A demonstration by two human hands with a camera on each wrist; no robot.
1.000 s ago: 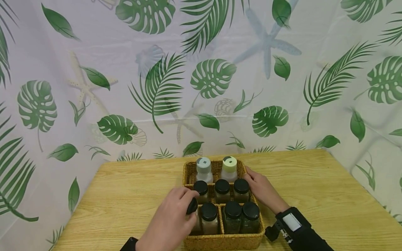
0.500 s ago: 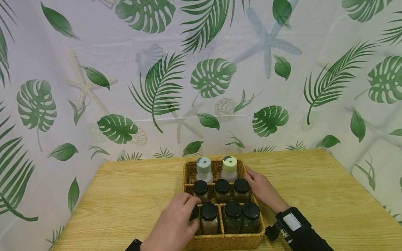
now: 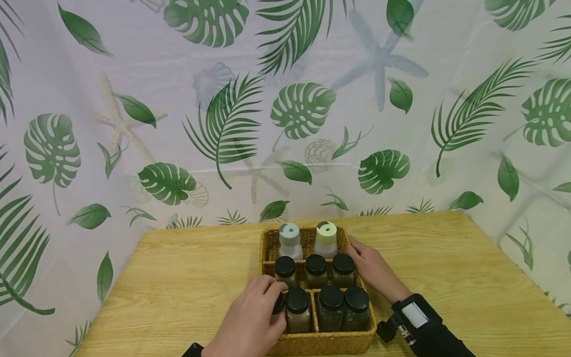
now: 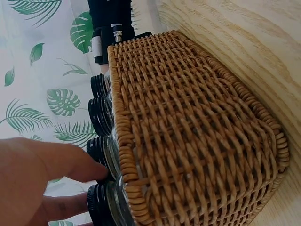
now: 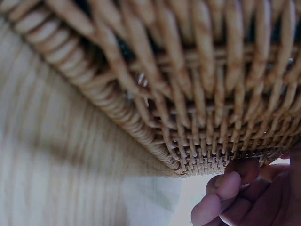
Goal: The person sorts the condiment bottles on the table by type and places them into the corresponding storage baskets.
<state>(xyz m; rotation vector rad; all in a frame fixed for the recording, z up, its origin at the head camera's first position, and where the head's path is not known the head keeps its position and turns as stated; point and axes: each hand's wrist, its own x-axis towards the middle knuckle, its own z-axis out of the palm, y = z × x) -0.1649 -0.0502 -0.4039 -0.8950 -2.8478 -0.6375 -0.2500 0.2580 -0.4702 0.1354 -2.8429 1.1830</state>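
A wicker basket [image 3: 339,344] with compartments stands on the table, holding several jars. At its front left corner my left hand [image 3: 250,317] pinches the black lid of a spice jar [image 3: 278,304]; most of that jar is hidden behind the hand. The left wrist view has this jar's lid [image 4: 98,206] between thumb and fingers, the glass inside the basket wall, and the thumb tip right at the neighbouring jar [image 4: 96,149]. My right hand [image 3: 374,270] grips the basket's right side near the back. Its curled fingers [image 5: 221,188] show at the wicker wall in the right wrist view.
Beside the pinched jar is another black-lidded jar [image 3: 297,302], with two dark-filled jars [image 3: 331,300] in the front right compartment. Three more [image 3: 315,266] stand in the middle row. Behind them are a grey-capped bottle [image 3: 290,235] and a yellow-capped bottle [image 3: 326,235]. A leaf-patterned cloth [image 3: 250,124] hangs behind.
My left hand has moved slightly right, and the jar's lid has gone from tilted and raised to lower and more level in the front left compartment. The right hand has stayed put.
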